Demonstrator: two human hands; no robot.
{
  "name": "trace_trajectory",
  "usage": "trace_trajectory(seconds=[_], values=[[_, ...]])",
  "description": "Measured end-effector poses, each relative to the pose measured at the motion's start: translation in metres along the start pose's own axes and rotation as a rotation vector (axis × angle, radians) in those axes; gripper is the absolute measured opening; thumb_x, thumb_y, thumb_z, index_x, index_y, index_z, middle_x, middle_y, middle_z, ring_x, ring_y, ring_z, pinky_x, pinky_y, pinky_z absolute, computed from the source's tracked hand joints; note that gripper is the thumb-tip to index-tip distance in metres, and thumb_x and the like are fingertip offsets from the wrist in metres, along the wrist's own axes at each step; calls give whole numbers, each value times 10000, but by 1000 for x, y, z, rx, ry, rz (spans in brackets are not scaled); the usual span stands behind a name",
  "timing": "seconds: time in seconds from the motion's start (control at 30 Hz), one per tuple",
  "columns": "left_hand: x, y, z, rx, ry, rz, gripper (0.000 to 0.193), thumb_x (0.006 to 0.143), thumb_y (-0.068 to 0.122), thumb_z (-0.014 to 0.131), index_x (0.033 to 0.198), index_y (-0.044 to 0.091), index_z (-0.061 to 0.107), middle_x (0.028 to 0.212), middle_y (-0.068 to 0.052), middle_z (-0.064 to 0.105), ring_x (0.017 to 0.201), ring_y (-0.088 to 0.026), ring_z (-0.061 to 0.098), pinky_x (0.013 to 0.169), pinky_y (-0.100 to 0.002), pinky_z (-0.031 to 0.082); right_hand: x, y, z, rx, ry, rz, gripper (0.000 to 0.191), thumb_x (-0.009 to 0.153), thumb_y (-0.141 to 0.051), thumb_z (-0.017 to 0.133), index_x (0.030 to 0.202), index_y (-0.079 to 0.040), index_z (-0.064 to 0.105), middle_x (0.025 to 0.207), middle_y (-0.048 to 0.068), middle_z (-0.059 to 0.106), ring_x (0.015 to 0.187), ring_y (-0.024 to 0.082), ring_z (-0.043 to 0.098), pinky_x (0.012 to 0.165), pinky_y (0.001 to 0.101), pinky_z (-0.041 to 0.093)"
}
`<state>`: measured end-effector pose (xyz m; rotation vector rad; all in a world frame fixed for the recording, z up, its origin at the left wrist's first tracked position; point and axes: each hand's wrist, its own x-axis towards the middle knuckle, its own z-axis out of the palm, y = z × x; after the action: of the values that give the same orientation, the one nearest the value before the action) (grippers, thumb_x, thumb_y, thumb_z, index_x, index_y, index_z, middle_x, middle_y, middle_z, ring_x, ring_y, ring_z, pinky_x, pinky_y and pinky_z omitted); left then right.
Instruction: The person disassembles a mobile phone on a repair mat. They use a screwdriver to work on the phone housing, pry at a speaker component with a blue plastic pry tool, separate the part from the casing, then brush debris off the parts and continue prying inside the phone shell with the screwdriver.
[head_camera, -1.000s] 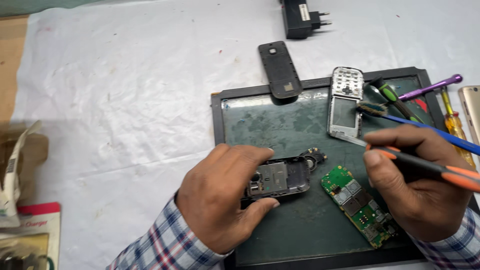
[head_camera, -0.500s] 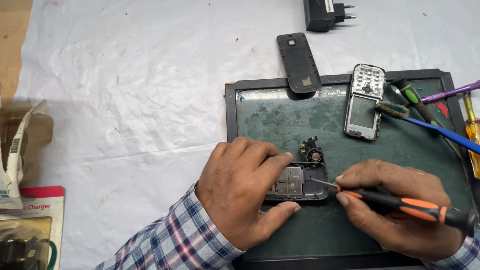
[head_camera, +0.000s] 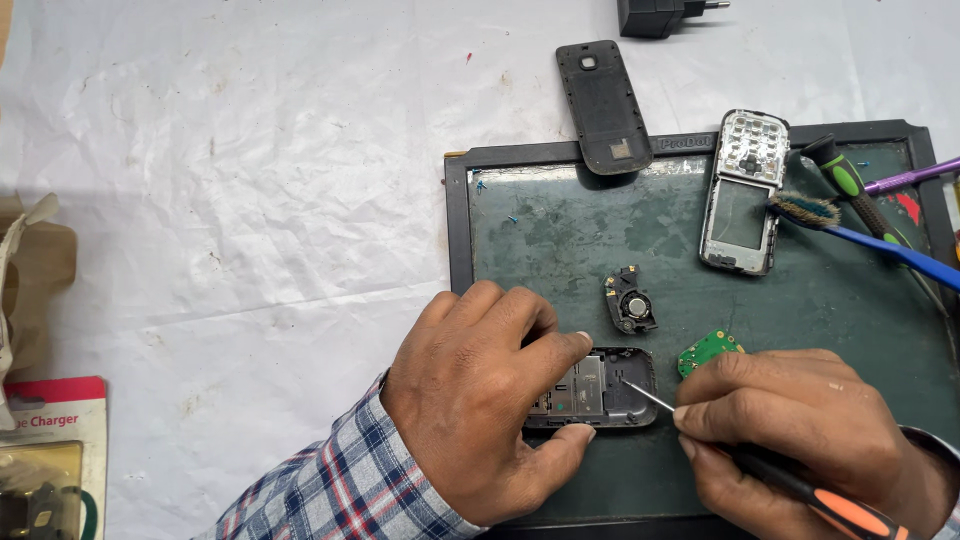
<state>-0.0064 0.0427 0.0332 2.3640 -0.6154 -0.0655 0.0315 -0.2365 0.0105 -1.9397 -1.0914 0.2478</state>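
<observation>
Steady on the phone shell, tip in the corner

Firmly pinned by the left hand (head_camera: 480, 410): a grey phone shell (head_camera: 598, 390), flat on the dark green mat (head_camera: 560, 230), thumb and forefinger closed around its near end. Gripped narrow in the right hand (head_camera: 800, 420): a screwdriver (head_camera: 800, 490) with black and orange handle, thin tip touching the shell's upper right corner.

Best done with the tip kept square in the screw head, light downward pressure, slow turns from the fingertips only. Worth holding the shell flat against the mat so nothing rocks or slips. Easy to lose a tiny screw here, so lift it away slowly.

Close by on the mat: a small round black part (head_camera: 630, 300) just above the shell, a green circuit board (head_camera: 708, 350) partly hidden behind the right knuckles, a front frame with keypad (head_camera: 742, 190) further off, a brush (head_camera: 805, 210) beside it. Resting across the mat's top edge: a black back cover (head_camera: 603, 105). Under everything, a counter covered in white paper (head_camera: 250, 180).
</observation>
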Motion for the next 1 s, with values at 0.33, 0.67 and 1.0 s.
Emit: trace_trajectory(seconds=[0.33,0.67,1.0], values=[[0,-2,2,-5,-21,-9,545,681,333,820,1137,47,733,1016,-107,617,906,-252,563,750,-429,434,1,-3,-1,9,-36,-1,171,758,-76,762,888,-81,650,885,57,725,696,164,752,590,315,553],[0,-3,2,-12,-32,-19,537,682,333,823,1131,52,736,999,-103,615,884,-243,558,729,-426,422,1,-4,-1,18,-40,33,166,767,-78,761,898,-67,659,878,69,736,687,155,763,590,306,564],[0,-2,2,-11,12,-13,528,668,324,826,1121,66,743,1005,-87,619,899,-248,567,742,-425,426,4,-4,0,40,-22,4,186,775,-54,769,926,-57,660,862,68,738,686,161,766,598,303,577]])
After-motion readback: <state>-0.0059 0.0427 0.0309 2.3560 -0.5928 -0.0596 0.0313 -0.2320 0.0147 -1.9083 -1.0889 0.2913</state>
